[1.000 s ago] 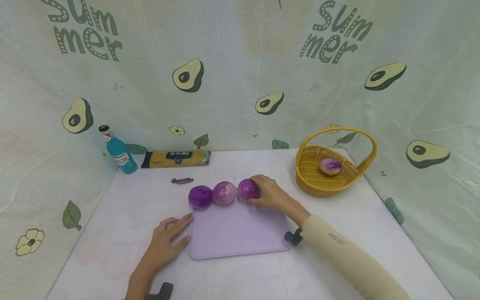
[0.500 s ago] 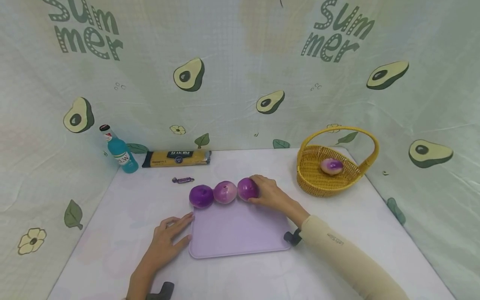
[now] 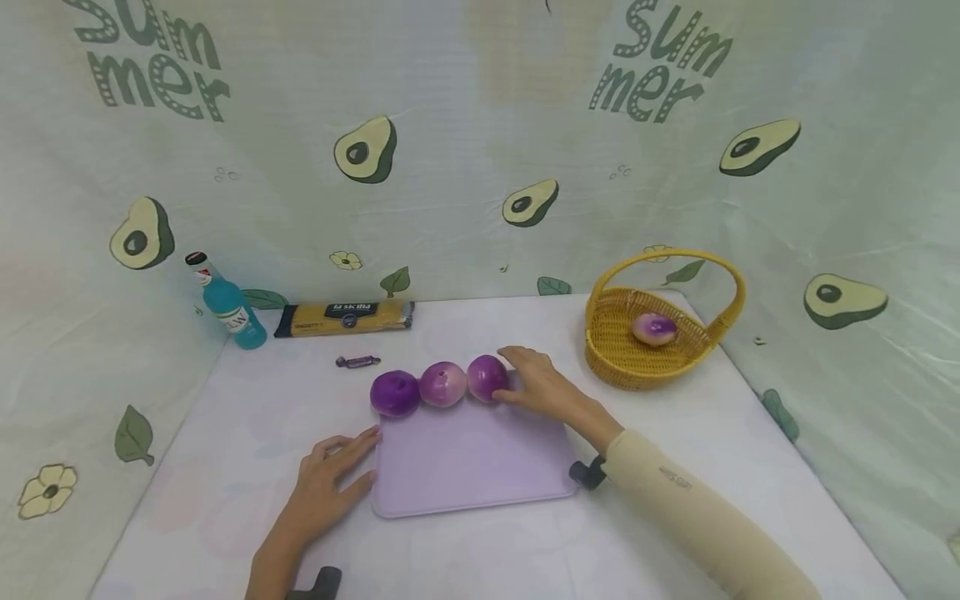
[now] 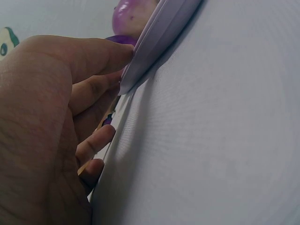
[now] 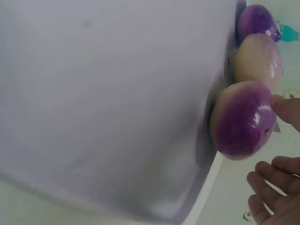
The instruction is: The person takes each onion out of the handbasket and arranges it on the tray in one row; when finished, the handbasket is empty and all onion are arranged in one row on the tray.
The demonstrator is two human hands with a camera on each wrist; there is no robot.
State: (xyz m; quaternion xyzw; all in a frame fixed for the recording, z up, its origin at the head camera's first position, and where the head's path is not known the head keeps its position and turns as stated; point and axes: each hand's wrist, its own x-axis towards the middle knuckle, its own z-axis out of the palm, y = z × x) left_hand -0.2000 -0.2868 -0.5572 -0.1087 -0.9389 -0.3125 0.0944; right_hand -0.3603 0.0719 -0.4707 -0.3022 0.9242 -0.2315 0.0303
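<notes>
Three purple-and-white turnips stand in a row along the far edge of a pale lilac tray [image 3: 472, 467]: a dark purple turnip [image 3: 395, 393] on the left, a paler turnip [image 3: 442, 384] in the middle, a glossy purple turnip [image 3: 487, 377] on the right. My right hand [image 3: 543, 387] is spread beside the right-hand turnip. In the right wrist view its thumb [image 5: 287, 110] reaches the turnip's side, while the other fingers stand off it. My left hand [image 3: 324, 479] lies at the tray's left edge, fingers fairly straight, with fingertips right at the rim in the left wrist view.
A yellow wicker basket [image 3: 626, 375] with one turnip [image 3: 654, 329] inside stands at the back right. Along the back left are a blue bottle [image 3: 231, 308] and a spaghetti pack [image 3: 345, 318]. A purple-wrapped candy [image 3: 357, 362] lies before the pack.
The fingers of my right hand have loosened from the right-hand turnip and drawn slightly away to the right. The turnips, tray and left hand hold their places; the head view has shifted slightly.
</notes>
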